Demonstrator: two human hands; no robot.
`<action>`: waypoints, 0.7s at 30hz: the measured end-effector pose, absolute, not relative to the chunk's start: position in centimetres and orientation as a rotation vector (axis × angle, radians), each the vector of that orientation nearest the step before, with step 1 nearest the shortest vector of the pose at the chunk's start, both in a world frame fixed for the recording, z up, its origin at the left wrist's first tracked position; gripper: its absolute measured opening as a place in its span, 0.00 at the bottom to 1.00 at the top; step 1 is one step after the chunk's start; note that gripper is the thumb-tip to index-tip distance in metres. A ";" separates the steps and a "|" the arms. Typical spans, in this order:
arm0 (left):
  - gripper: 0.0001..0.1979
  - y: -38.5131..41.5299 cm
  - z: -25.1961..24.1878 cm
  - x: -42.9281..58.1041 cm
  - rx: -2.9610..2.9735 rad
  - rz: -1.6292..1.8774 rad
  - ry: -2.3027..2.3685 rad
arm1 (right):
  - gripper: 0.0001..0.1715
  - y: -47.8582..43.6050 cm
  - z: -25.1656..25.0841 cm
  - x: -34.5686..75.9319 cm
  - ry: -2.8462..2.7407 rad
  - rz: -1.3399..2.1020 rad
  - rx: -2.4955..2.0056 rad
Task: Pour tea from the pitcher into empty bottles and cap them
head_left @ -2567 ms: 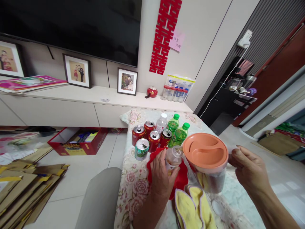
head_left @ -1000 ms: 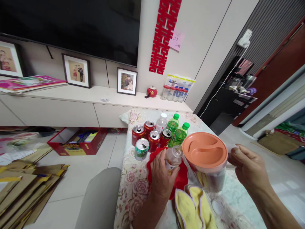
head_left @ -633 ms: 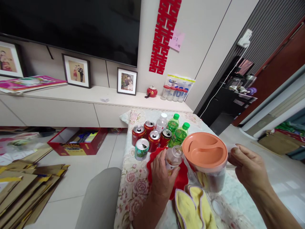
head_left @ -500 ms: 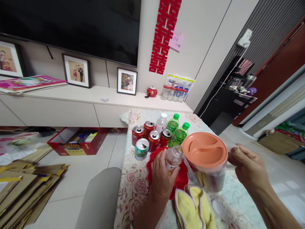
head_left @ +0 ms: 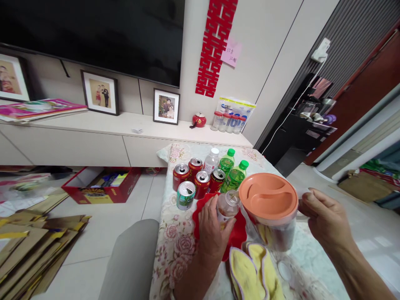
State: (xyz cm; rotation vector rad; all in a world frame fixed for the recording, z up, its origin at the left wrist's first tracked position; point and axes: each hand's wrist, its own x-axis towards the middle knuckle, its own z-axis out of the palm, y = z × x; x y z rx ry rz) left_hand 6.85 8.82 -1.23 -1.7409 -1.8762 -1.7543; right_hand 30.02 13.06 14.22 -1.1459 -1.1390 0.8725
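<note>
My left hand (head_left: 213, 233) is closed around a clear plastic bottle (head_left: 228, 206) with its mouth uncapped, held over a red scalloped tray (head_left: 239, 233). My right hand (head_left: 326, 218) grips the handle of a clear pitcher (head_left: 278, 233) with an orange lid (head_left: 268, 196). The pitcher is tilted to the left, its spout side at the bottle's mouth; dark liquid shows inside it. Whether liquid is flowing is hard to make out. A folded yellow cloth (head_left: 256, 271) with a purple edge lies just in front of the pitcher.
Behind the tray stand several red cans (head_left: 202, 183), a green can (head_left: 186, 195), green bottles (head_left: 236, 177) and a white-capped bottle (head_left: 211, 160). A flowered cloth (head_left: 178, 254) covers the table. Flattened cardboard (head_left: 37, 250) and a red box (head_left: 103, 185) lie on the floor at left.
Almost nothing differs. Both hands keep their hold, with the pitcher still tilted against the bottle's mouth.
</note>
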 end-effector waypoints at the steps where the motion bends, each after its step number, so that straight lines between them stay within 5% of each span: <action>1: 0.36 8.8 -1.2 6.9 -1.741 -1.754 -1.877 | 0.26 13.1 14.2 30.1 -1.134 0.876 -1.149; 21: 0.38 8.8 -1.4 6.7 -1.746 -1.755 -1.871 | 0.29 13.0 14.7 29.5 -1.167 0.862 -1.162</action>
